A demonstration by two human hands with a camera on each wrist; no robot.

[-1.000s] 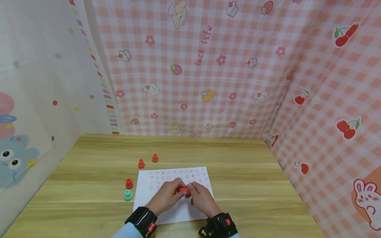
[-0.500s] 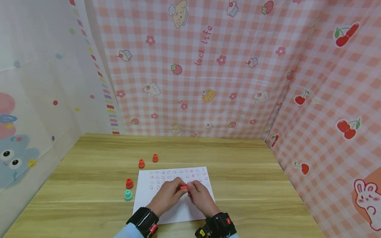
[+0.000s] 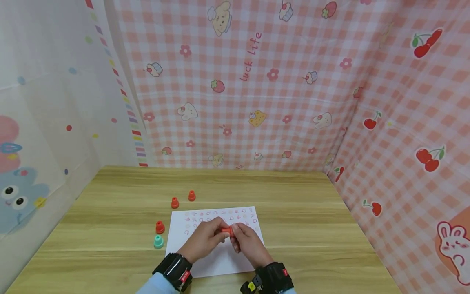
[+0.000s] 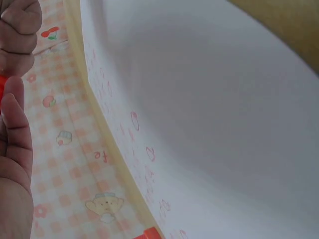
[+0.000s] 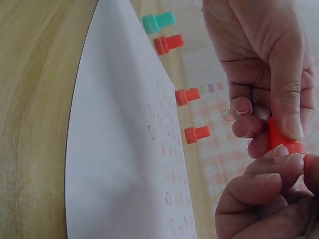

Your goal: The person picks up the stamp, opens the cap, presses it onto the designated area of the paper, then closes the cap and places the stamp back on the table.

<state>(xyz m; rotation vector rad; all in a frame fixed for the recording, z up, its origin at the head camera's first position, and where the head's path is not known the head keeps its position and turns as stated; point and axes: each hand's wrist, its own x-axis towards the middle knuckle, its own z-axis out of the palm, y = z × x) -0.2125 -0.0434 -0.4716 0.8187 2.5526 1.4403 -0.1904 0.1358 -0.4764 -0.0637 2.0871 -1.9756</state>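
Note:
Both hands meet above the white sheet of paper (image 3: 216,265) and share one small red stamp (image 3: 227,231). My left hand (image 3: 205,239) grips its body, with the thumb laid along the red side in the right wrist view, where the stamp (image 5: 277,133) shows best. From the other side, the fingertips of my right hand (image 3: 251,245) pinch its end; the fingers hide part of that end. In the left wrist view only a sliver of red shows at the left edge. Rows of small pink and red printed marks cover the upper part of the paper.
To the left of the paper stand a red stamp (image 3: 159,227) and a teal stamp (image 3: 158,241). Beyond its top left corner are two more red stamps, one nearer (image 3: 175,202) and one farther (image 3: 191,196). Patterned cloth (image 3: 235,102) hangs around the wooden table (image 3: 312,228).
The red stamp between the hands has risen slightly and turned a little. Both hands keep hold of it, and the paper and other stamps stay put.

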